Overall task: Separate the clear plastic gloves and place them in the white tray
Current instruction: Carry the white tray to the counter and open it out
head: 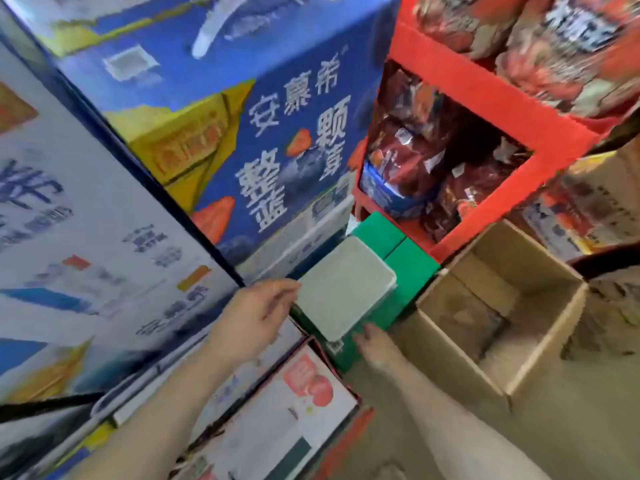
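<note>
The left hand (254,320) pinches the near-left corner of the white tray (346,287) with curled fingers, while the right hand (375,344) touches the tray's near edge (whether its blurred fingers grip cannot be told). The tray rests on green boxes (405,268), its long axis running from near-left to far-right, and nothing can be made out inside it. Beside it stands an open cardboard box (498,306) with dark contents, a red rack (485,133) full of snack bags, and a blue carton (277,133) printed 安慕希.

tray (346,285) on stacked boxes (408,268), open carton (498,306) right, shelf (485,109) behind
</note>
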Motion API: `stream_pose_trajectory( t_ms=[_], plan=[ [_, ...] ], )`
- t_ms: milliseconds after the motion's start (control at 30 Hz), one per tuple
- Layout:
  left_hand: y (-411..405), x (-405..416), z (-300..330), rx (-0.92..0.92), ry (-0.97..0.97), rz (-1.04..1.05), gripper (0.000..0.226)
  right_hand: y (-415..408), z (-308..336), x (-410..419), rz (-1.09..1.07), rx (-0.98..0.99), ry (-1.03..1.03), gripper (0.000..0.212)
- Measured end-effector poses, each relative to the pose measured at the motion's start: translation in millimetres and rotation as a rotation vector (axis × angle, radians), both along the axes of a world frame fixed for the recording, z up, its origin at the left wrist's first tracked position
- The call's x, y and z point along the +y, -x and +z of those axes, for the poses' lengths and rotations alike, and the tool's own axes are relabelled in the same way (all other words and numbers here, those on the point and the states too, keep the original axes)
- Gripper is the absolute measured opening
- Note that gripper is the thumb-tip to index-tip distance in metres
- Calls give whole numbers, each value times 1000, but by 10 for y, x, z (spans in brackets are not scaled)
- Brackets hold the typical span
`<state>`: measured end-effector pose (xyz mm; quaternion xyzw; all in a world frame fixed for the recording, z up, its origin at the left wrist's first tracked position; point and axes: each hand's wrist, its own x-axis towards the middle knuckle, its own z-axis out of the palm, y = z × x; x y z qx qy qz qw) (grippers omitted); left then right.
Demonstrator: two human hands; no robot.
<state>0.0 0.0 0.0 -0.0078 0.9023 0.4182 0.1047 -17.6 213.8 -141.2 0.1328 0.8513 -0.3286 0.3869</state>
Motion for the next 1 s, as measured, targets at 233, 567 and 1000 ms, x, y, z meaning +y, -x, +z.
stream_pose_trajectory(
  t_ms=[233, 567, 1000],
  plan=[
    [103, -179, -316, 49, -59, 12, 29, 253, -336, -346, -795, -47, 322, 23],
    [271, -183, -350, 78, 188, -142, 33, 294, 60, -84, -516, 335, 145, 72],
    [141, 1379, 68, -9, 270, -488, 29, -1146, 754, 1923, -530, 153, -267, 43]
  ],
)
